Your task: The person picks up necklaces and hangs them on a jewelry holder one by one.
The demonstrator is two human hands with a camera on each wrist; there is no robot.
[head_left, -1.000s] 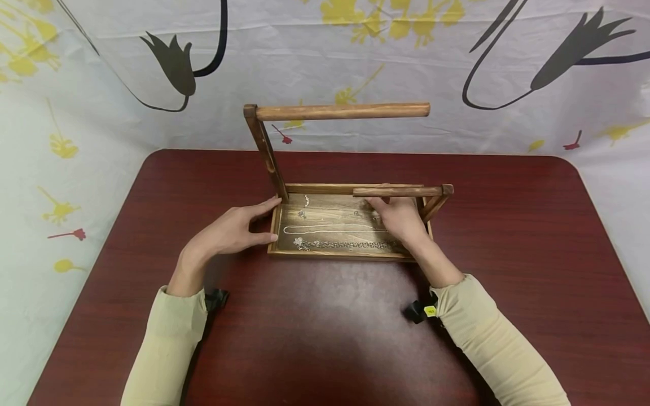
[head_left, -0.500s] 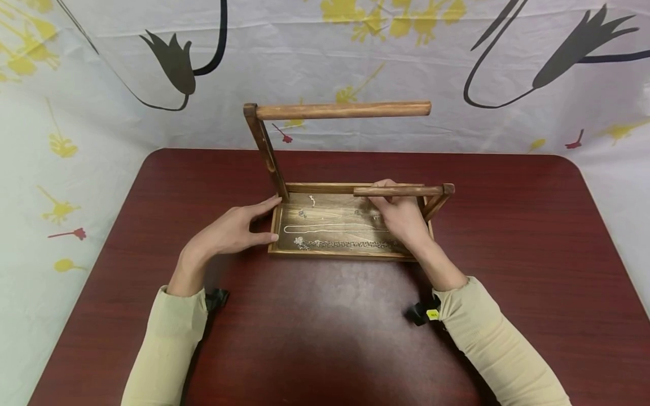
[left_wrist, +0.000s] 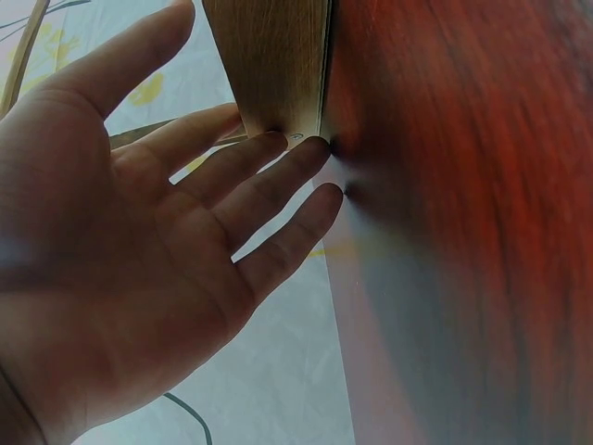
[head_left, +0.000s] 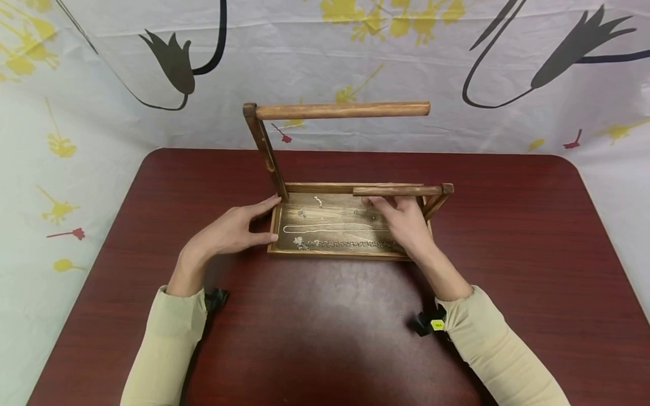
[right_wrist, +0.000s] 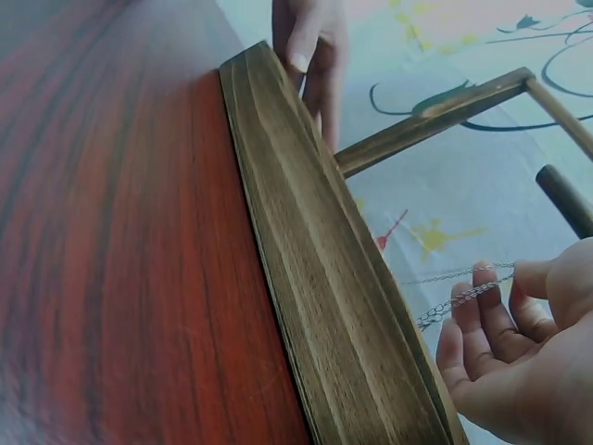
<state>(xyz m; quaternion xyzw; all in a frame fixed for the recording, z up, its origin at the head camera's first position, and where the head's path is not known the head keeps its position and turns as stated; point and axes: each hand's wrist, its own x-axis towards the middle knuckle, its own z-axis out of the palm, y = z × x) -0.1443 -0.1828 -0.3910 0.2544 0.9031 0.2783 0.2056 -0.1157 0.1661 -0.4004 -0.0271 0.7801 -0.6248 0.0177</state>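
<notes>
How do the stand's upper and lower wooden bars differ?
The upper bar is supported at its left end, the lower bar at its right end. The upper bar looks longer than the lower bar. The right hand is at the lower bar, not at the upper bar. Both are brown, with one free end.

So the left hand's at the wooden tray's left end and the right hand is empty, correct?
Not quite: the right hand isn't empty. The right wrist view shows it holding a silvery chain. The left hand is at the left end of the wooden tray.
</notes>
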